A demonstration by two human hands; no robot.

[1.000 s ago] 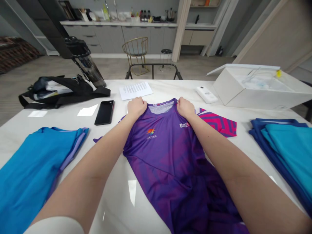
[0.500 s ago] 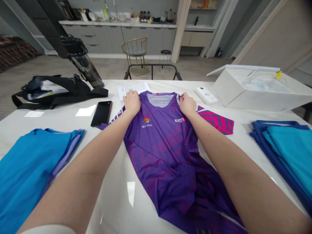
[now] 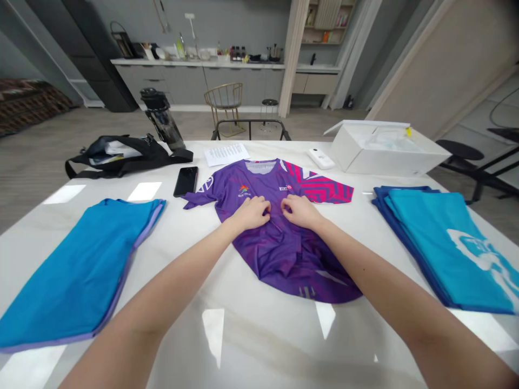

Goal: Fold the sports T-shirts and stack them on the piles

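A purple short-sleeved T-shirt lies on the white table, collar away from me and hem towards me. Its right sleeve has pink stripes, and the lower half is wrinkled. Over the left of its chest is my left hand, fingers loosely curled with a gap to the thumb. My right hand mirrors it over the right of the chest, also loosely curled and with no cloth visibly pinched. Whether the fingertips touch the shirt, I cannot tell.
Folded blue shirts lie left, and a turquoise and navy stack right. Along the back are a black bag, a bottle, a phone, a paper sheet, a small white device and a white box.
Both hands have let go of the shirt's shoulders and come back towards me over its chest. The lower part of the shirt is spread wider on the table. The camera view has shifted.
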